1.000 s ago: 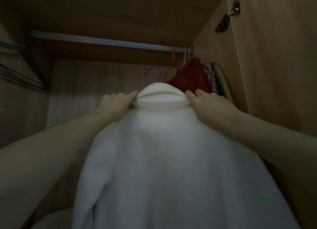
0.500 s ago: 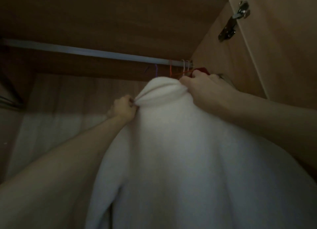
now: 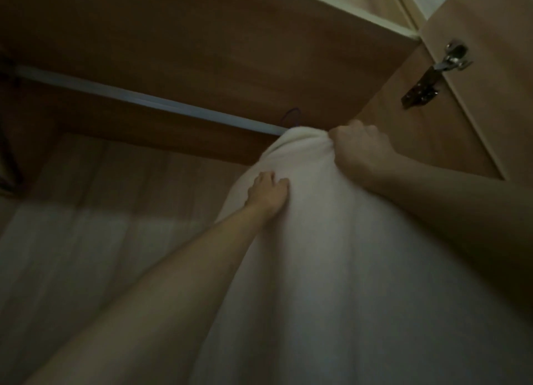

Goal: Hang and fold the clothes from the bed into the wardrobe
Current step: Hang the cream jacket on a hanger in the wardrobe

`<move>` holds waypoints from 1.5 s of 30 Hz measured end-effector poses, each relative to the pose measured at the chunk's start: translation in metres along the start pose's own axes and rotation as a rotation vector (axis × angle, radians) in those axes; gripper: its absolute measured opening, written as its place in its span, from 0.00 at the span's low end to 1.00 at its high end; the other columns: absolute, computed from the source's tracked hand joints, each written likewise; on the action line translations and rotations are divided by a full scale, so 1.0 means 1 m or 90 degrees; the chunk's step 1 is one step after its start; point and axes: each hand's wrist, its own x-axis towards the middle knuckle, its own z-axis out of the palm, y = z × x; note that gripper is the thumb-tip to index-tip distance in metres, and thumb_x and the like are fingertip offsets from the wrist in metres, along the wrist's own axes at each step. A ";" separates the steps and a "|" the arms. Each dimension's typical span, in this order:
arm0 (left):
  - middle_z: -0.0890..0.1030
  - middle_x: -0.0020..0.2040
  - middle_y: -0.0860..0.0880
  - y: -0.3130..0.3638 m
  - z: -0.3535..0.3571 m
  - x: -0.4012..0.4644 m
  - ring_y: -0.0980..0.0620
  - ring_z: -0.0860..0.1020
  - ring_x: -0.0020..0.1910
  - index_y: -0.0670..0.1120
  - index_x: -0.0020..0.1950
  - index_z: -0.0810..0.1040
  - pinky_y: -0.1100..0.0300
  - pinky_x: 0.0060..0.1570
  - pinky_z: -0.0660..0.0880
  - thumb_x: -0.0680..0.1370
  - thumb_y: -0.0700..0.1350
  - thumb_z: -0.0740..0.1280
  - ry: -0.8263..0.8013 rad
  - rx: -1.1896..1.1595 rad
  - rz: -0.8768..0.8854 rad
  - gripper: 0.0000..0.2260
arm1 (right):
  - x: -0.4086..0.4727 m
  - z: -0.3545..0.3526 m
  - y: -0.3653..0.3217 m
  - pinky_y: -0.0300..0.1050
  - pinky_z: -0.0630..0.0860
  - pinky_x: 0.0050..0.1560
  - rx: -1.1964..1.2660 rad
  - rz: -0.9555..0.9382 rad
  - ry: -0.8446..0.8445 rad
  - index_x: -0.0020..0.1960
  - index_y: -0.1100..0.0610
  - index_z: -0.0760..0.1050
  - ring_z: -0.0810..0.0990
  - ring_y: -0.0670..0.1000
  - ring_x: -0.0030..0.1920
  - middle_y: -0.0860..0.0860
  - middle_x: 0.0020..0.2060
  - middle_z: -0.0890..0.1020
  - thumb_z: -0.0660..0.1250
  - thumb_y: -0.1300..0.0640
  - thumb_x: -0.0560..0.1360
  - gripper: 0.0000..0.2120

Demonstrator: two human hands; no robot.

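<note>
From the head view, my white garment [image 3: 331,255] has gone higher than half a second ago: its top now sits right at the metal rail [image 3: 144,99], toward one o'clock, and the red clothes seen earlier at the rail's far end are now hidden behind it. My left hand [image 3: 268,193] has slid down from the collar onto the cloth's left flank, at about twelve o'clock; its fingers [image 3: 275,180] are curled against the fabric, though I cannot tell whether they pinch it. My right hand [image 3: 360,148] is up at one o'clock, fingers clamped on a bunched fold at the garment's top. A thin purple hanger hook [image 3: 89,114] shows just above the rail. The garment is soft, fleecy, falling in broad folds. The wardrobe [image 3: 202,38] is smooth brown wood, with a shiny metal hinge [image 3: 432,73] at two o'clock.
</note>
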 end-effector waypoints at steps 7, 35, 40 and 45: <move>0.55 0.79 0.50 -0.038 0.009 0.021 0.49 0.54 0.78 0.49 0.79 0.55 0.57 0.76 0.48 0.83 0.58 0.47 -0.062 -0.031 -0.001 0.26 | 0.037 0.026 -0.039 0.50 0.68 0.46 -0.029 0.018 -0.036 0.63 0.61 0.74 0.76 0.63 0.58 0.60 0.58 0.76 0.54 0.63 0.79 0.16; 0.44 0.80 0.55 -0.133 0.032 -0.219 0.45 0.50 0.78 0.61 0.78 0.40 0.37 0.73 0.48 0.79 0.63 0.41 -0.182 0.400 -0.006 0.27 | -0.182 0.064 -0.091 0.69 0.36 0.70 -0.346 -0.109 -0.252 0.77 0.66 0.42 0.44 0.68 0.75 0.66 0.76 0.46 0.44 0.43 0.81 0.34; 0.41 0.79 0.54 -0.125 -0.012 -0.274 0.45 0.47 0.78 0.59 0.78 0.39 0.40 0.73 0.50 0.81 0.60 0.47 -0.216 0.509 0.032 0.28 | -0.247 0.040 -0.099 0.70 0.33 0.68 -0.310 -0.167 -0.337 0.77 0.66 0.40 0.42 0.66 0.76 0.64 0.77 0.44 0.41 0.45 0.82 0.33; 0.40 0.79 0.54 -0.097 -0.070 -0.338 0.47 0.49 0.78 0.58 0.79 0.42 0.43 0.72 0.49 0.81 0.61 0.49 -0.264 0.566 0.014 0.28 | -0.305 0.002 -0.103 0.69 0.34 0.70 -0.275 -0.201 -0.445 0.77 0.64 0.40 0.41 0.62 0.77 0.61 0.77 0.43 0.41 0.47 0.82 0.30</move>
